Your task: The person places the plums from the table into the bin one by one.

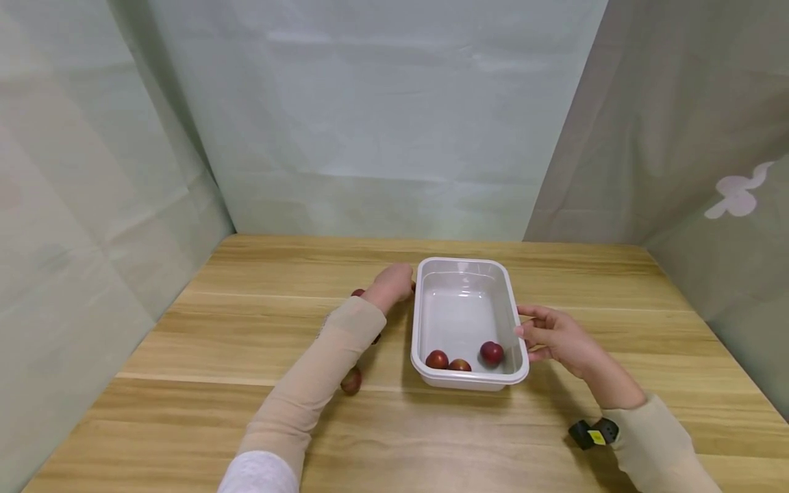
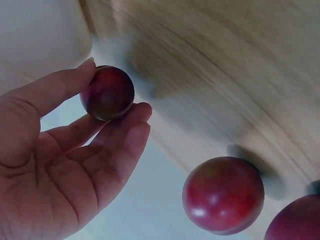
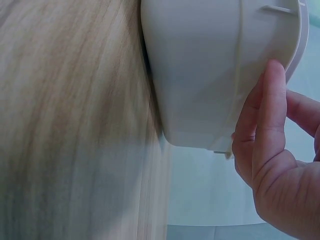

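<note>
Pinching a plum [image 2: 107, 93] between thumb and fingertips, left hand [image 1: 388, 286] sits left of tray [image 1: 419, 322]; carry it over the rim, release low. Right hand [image 1: 555, 335], relaxed, steadies right wall.

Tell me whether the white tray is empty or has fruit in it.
Not empty. The white tray holds three small red fruits lying at its near end; the rest of its floor is bare. It sits upright on the wooden table.
</note>
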